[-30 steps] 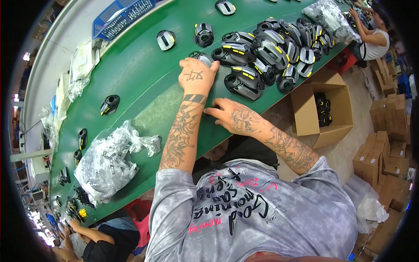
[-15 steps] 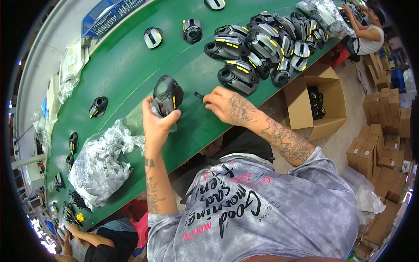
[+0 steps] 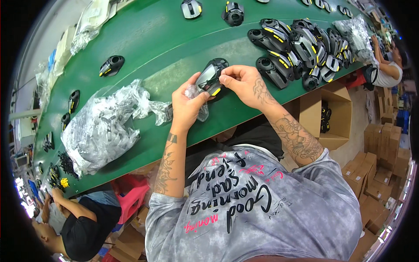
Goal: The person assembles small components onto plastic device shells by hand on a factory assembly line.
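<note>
Worker at a long green table [image 3: 150, 32], both hands over it near the front edge, meeting at one piece. The piece: a black-and-grey shell [image 3: 211, 75] with a yellow strip low on its right side, lifted and tilted between the hands.

Left hand [image 3: 187, 105]: clamped on the shell's lower left end, thumb in front, fingers behind. Clear film [image 3: 203, 112] bunches at the palm.

Right hand [image 3: 247, 83]: thumb and forefinger drawn together at the shell's upper right side. Whether they pinch the shell itself or some small part there, I cannot tell; the fingers hide it.

Left of the hands, a bulging clear bag [image 3: 102, 135] of grey parts lies on the table. Right of them, a heap [image 3: 301, 52] of similar shells, overlapping, many with yellow strips. One loose shell [image 3: 112, 65] sits beyond the bag.

Below the heap, off the table's edge, an upright carton [image 3: 310, 115] with black pieces inside. More boxes [image 3: 379, 144] are stacked farther right. A co-worker in black [image 3: 89, 225] is at lower left, near a red stool [image 3: 131, 194].
</note>
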Motion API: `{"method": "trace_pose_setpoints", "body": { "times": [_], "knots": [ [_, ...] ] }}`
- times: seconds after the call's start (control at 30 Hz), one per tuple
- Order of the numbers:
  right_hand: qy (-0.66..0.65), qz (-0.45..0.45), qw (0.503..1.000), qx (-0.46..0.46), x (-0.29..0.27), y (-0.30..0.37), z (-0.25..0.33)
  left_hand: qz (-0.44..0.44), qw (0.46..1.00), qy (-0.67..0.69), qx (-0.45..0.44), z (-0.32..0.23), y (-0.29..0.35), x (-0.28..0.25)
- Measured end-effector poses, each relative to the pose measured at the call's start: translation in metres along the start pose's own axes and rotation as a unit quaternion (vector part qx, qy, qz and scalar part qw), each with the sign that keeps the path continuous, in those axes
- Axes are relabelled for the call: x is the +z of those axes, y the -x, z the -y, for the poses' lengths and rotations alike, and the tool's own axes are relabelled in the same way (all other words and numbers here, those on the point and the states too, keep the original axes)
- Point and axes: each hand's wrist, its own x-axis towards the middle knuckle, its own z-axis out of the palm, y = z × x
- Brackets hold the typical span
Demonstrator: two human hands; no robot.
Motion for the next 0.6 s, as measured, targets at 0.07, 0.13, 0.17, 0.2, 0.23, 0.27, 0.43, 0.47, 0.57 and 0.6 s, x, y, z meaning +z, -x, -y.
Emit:
{"method": "trace_pose_setpoints", "body": {
  "times": [0.07,0.13,0.17,0.2,0.23,0.27,0.43,0.47,0.57,0.6],
  "knots": [
    [0.047,0.006,0.999,0.014,0.005,-0.003,0.001,0.0,1.0,0.006,0.009,0.002,0.0,-0.003],
    [0.103,-0.064,0.993,-0.016,0.008,-0.003,0.007,0.013,0.999,0.034,-0.007,0.001,-0.001,-0.005],
    [0.104,-0.063,0.992,-0.016,0.008,-0.003,0.013,0.012,0.999,0.035,-0.006,0.0,0.0,-0.005],
    [0.119,-0.053,0.991,-0.001,0.006,-0.002,0.019,0.007,0.999,0.031,-0.008,-0.002,0.0,-0.004],
    [0.134,-0.044,0.99,0.014,0.004,-0.003,0.021,0.002,1.0,0.026,-0.011,-0.002,0.0,-0.004],
    [0.135,-0.044,0.99,0.014,0.004,-0.004,0.02,0.003,1.0,0.028,-0.01,0.0,-0.001,-0.005],
    [0.211,-0.05,0.97,-0.108,0.004,-0.005,0.013,0.026,0.999,0.02,-0.007,-0.001,0.0,-0.008],
    [0.212,-0.051,0.97,-0.106,0.003,-0.005,0.014,0.028,0.999,0.02,-0.009,0.0,-0.001,-0.009],
    [0.236,-0.041,0.967,-0.091,0.0,-0.006,0.02,0.036,0.999,0.028,-0.008,0.002,-0.001,-0.012],
    [0.244,-0.036,0.964,-0.098,-0.001,-0.006,0.022,0.042,0.999,0.031,0.0,0.003,-0.002,-0.012]
  ]
}}
